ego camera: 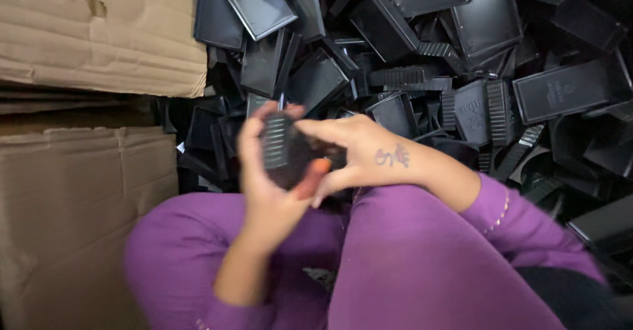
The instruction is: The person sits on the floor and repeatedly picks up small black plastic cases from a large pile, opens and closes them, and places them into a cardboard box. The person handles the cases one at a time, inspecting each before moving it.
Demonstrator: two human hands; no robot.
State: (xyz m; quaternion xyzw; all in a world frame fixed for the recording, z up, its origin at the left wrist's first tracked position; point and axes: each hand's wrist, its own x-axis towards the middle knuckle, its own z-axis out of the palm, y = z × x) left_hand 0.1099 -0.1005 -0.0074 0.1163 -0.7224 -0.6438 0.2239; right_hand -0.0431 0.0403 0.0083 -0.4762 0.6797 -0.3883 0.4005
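Two bare hands meeting at the middle of the frame over purple-clad knees: left hand (264, 172) curled from 9 o'clock around a small black ribbed plastic piece (285, 149), grip closed on it with thumb underneath and fingers over the top; right hand (359, 155) coming in from 3 o'clock, fingertips pinched against the same piece's far edge, so gripping it as well. Blurred by motion, so impossible to tell whether one part or two fitted together. Judged from this alone: one piece in hand and mid-handling, nothing visibly finished or set apart, and a great deal left, given the heap of loose black plastic trays and ribbed covers (461, 53) filling everything from 11 o'clock round to 4 o'clock, tumbled at all angles, some flat and face up, some on edge. No sorted stack or filled container in sight. At 9 to 10 o'clock, a worn brown corrugated cardboard box (72, 198) with a torn upper flap (99, 33), just beside the heap and close to the left knee. No desk anywhere; seated low, apparently on the floor, with the floor itself hidden under plastic and cloth. Dim room, dark toward 1 o'clock, no walls or other people visible.
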